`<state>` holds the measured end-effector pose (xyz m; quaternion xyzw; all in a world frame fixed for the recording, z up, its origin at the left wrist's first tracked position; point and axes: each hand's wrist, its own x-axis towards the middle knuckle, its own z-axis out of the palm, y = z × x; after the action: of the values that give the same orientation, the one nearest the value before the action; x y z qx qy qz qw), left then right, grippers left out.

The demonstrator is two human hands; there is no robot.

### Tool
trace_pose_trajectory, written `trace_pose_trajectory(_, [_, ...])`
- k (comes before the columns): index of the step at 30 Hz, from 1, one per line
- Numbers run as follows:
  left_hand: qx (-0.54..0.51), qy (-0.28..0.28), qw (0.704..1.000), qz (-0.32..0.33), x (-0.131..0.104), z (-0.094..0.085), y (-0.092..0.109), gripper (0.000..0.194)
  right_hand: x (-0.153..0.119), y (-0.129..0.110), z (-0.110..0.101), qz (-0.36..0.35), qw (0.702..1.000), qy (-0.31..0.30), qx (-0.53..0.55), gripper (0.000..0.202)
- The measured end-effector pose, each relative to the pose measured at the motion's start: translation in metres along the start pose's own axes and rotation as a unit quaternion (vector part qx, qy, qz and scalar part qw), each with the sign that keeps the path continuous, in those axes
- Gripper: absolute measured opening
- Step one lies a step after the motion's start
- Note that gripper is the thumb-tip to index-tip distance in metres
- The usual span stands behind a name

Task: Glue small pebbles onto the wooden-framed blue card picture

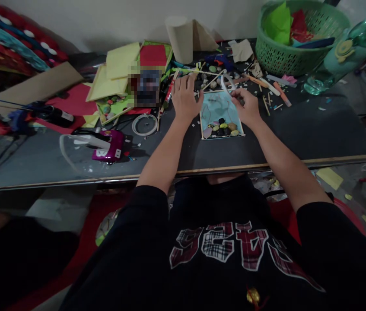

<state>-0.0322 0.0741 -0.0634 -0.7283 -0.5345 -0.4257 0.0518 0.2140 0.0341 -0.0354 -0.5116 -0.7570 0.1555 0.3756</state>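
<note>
A light blue picture panel (217,110) with a thin stick border lies on the dark table, with black, yellow and brown pebbles (223,128) along its near edge. My left hand (184,97) rests palm down at the panel's left edge, fingers apart, holding nothing. My right hand (246,106) is at the panel's upper right, its fingers pinched on a white tape roll (226,83). The roll stands tilted over the panel's far edge.
On the table (299,129), a green basket (275,56) and a bottle (335,65) stand at the back right. A purple power strip (109,147) and another tape roll (144,125) lie left. Sticks and pebbles litter the back. A person's dark-clothed leg (23,255) shows at lower left.
</note>
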Motion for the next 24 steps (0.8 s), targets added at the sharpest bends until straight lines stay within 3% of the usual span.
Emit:
trace_pose_trajectory(2, [-0.018,-0.013,0.999,0.045,-0.002,-0.003,0.012,0.060,0.000,-0.001,0.005,0.013,0.995,-0.015,0.097,0.025])
trace_pose_trajectory(5, [-0.041,-0.082,0.991,0.100,-0.005,-0.005,0.035,0.065,0.001,-0.001,0.009,0.033,0.976,-0.037,0.213,0.043])
trace_pose_trajectory(8, [-0.056,-0.146,0.980,0.119,-0.009,-0.006,0.057,0.066,0.003,-0.001,0.007,0.051,0.961,-0.034,0.269,0.061])
trace_pose_trajectory(11, [-0.067,-0.162,0.977,0.120,-0.011,-0.007,0.066,0.067,0.003,-0.004,0.004,0.061,0.952,-0.032,0.298,0.072])
trace_pose_trajectory(14, [-0.066,-0.166,0.977,0.121,-0.012,-0.008,0.062,0.068,-0.001,-0.011,0.001,0.058,0.940,-0.064,0.331,0.069])
trace_pose_trajectory(18, [-0.051,-0.172,0.975,0.132,-0.014,-0.004,0.058,0.064,-0.006,-0.016,0.004,0.054,0.924,-0.137,0.354,0.048])
trace_pose_trajectory(21, [-0.052,-0.162,0.977,0.127,-0.016,0.001,0.063,0.065,-0.005,-0.016,0.007,0.068,0.928,-0.137,0.340,0.030])
trace_pose_trajectory(24, [-0.064,-0.149,0.981,0.107,-0.017,0.002,0.067,0.064,-0.003,-0.016,0.008,0.077,0.935,-0.123,0.324,0.039])
